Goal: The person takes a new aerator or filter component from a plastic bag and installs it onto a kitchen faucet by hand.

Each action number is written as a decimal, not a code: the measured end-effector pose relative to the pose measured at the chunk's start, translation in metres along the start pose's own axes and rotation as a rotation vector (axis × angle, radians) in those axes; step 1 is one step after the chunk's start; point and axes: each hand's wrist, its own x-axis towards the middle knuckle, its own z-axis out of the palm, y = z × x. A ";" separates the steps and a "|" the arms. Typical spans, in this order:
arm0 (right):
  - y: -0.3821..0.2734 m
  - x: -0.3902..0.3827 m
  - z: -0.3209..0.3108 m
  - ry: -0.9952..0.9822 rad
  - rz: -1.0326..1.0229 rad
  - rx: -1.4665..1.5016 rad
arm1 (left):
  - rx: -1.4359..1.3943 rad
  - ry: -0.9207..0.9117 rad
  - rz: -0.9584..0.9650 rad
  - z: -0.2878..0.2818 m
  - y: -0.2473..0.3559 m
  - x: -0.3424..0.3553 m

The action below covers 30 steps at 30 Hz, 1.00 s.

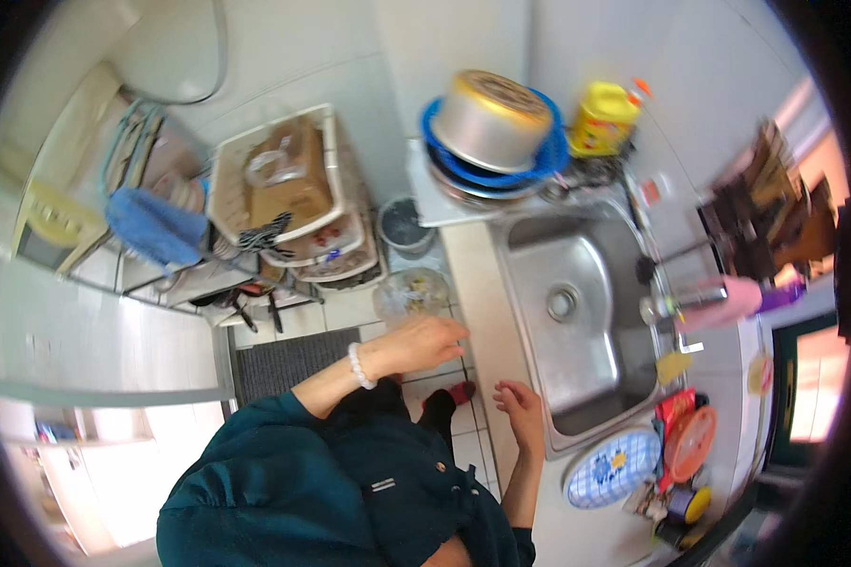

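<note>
My left hand [424, 342], with a white bead bracelet [357, 367] at the wrist, reaches across in front of me over the floor beside the counter edge. Its fingers are loosely bent and a little apart, with nothing seen in them. Just beyond it sits a bin lined with a clear plastic bag [412, 291]. Over the front edge of the counter [477, 274] hovers my right hand [520, 404], open and holding nothing visible, its fingers slightly curled. Right beside that hand is the steel sink [591, 326], with a drain in its bottom.
A metal pot [492, 123] rests upside down in blue basins [556, 142] behind the sink, near a yellow bottle [605, 118]. A blue checked oval lid or dish [615, 468] lies at the near right. Left stand stacked white baskets [336, 170], a rack with a blue cloth [156, 225], and a grey bucket [405, 227].
</note>
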 end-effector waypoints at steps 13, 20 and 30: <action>0.009 0.049 0.278 -0.397 -0.076 -0.341 | -0.049 0.364 -0.209 -0.056 -0.169 -0.281; -0.062 0.059 0.508 -0.528 -0.460 -0.607 | -0.058 0.805 -0.272 -0.086 -0.219 -0.443; -0.133 0.066 0.662 -0.363 -1.138 -0.758 | -0.306 1.006 -0.543 -0.069 -0.216 -0.531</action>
